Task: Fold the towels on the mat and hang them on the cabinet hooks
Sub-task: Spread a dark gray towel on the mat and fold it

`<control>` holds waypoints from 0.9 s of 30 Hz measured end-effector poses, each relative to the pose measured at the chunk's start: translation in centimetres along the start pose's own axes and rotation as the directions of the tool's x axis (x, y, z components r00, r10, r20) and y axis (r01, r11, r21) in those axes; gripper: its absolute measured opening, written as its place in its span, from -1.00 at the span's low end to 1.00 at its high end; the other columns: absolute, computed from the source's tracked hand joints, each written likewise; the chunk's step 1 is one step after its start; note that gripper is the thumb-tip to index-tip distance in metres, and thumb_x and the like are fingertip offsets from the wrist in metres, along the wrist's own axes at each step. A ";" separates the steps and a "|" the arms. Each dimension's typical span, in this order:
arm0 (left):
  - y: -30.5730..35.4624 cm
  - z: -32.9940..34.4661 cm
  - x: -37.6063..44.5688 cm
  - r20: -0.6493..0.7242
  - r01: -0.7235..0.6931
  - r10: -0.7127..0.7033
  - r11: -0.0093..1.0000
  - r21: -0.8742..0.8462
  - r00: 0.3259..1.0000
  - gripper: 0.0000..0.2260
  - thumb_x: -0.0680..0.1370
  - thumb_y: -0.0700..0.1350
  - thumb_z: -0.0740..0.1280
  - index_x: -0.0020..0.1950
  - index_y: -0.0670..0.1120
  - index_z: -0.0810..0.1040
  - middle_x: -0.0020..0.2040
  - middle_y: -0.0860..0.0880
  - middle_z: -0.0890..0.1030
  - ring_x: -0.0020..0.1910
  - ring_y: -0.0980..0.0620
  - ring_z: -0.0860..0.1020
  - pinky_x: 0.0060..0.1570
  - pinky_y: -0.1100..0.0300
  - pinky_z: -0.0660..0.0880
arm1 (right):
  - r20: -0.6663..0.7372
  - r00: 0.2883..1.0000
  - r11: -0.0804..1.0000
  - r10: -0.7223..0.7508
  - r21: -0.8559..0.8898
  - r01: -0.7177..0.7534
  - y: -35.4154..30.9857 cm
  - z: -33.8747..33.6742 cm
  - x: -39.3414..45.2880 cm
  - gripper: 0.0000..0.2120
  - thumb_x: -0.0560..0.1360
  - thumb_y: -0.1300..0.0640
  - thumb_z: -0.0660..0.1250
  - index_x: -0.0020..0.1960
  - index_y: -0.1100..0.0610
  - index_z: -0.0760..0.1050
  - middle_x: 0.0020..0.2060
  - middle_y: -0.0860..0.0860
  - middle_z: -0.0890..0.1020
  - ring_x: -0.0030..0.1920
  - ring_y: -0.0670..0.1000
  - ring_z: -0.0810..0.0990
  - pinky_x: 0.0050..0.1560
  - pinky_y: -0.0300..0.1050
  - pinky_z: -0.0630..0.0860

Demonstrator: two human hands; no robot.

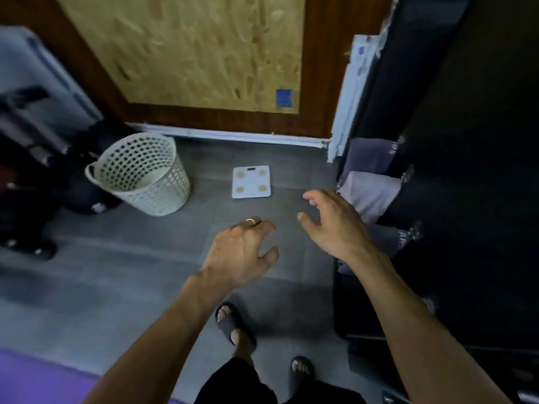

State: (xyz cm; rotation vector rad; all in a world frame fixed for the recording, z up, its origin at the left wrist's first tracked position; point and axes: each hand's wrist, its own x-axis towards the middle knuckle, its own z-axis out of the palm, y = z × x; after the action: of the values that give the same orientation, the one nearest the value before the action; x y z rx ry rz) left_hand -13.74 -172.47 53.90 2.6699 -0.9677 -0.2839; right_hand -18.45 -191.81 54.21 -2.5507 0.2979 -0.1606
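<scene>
Both hands' fingers spread, empty; right hand (335, 225) near hung towels (370, 193); left hand (242, 252) apart.

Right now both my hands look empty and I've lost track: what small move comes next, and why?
Probably turn back toward the purple mat for another towel: the left hand and right hand hold nothing, and three towels already hang along the dark cabinet.
</scene>
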 end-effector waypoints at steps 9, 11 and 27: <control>-3.6 -1.5 -18.8 -0.160 0.361 -0.370 0.929 -0.080 0.915 -0.67 0.51 0.18 0.27 0.20 0.05 0.51 0.06 0.10 0.56 0.03 0.09 0.58 -0.07 0.11 0.54 | 0.309 0.891 0.941 -0.332 0.035 0.338 -12.7 4.9 -5.2 -0.60 0.55 -0.02 0.32 0.34 0.05 0.40 0.22 -0.01 0.52 0.24 0.00 0.48 0.18 -0.03 0.48; -4.1 -1.2 -23.1 -0.168 0.424 -0.433 0.901 -0.088 0.886 -0.67 0.51 0.19 0.27 0.20 0.07 0.51 0.06 0.10 0.56 0.04 0.09 0.58 -0.08 0.11 0.53 | 0.347 0.859 0.921 -0.376 0.039 0.387 -15.3 6.3 -7.5 -0.61 0.55 -0.01 0.31 0.34 0.06 0.40 0.22 0.00 0.51 0.25 0.01 0.47 0.21 -0.01 0.47; -3.7 4.4 -64.6 -0.132 0.622 -0.630 0.777 -0.099 0.766 -0.64 0.45 0.19 0.20 0.15 0.07 0.51 0.01 0.08 0.56 -0.04 -0.03 0.59 -0.22 0.14 0.49 | 0.501 0.652 0.793 -0.569 0.122 0.597 -31.4 19.3 -40.9 -0.64 0.47 0.01 0.38 0.23 0.10 0.48 0.10 0.06 0.55 0.18 0.11 0.53 0.18 0.04 0.46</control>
State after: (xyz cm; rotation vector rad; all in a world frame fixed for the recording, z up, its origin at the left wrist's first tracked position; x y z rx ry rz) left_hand -61.57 -128.65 54.12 2.8294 0.0199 -0.2166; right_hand -49.04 -146.04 53.12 -2.5280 -0.7591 0.3069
